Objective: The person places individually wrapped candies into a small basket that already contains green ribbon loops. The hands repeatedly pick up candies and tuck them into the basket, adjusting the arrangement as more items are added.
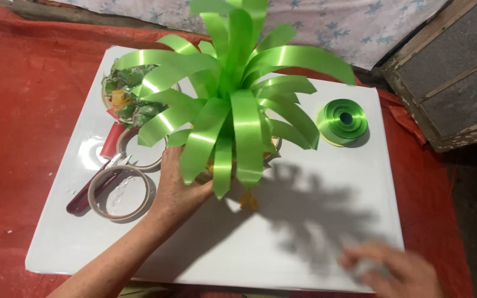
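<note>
Head view: the green ribbon ornament [233, 105] stands upright at the centre of the white board [305, 232], its looped strips fanning outward and hiding its base. The left hand [175, 190], at 7 o'clock from the ornament, grasps the ornament's lower part beneath the strips, evidently to keep it steady. The right hand [398, 270], at 5 o'clock near the board's edge, is motion-blurred; whether it is released or clenched cannot be told. A green ribbon spool [342, 120] lies at 3 o'clock. Two tape rings [121, 193] and red-handled scissors [92, 190] lie at 9 o'clock, within reach. The board rests on a red bench [12, 138].
</note>
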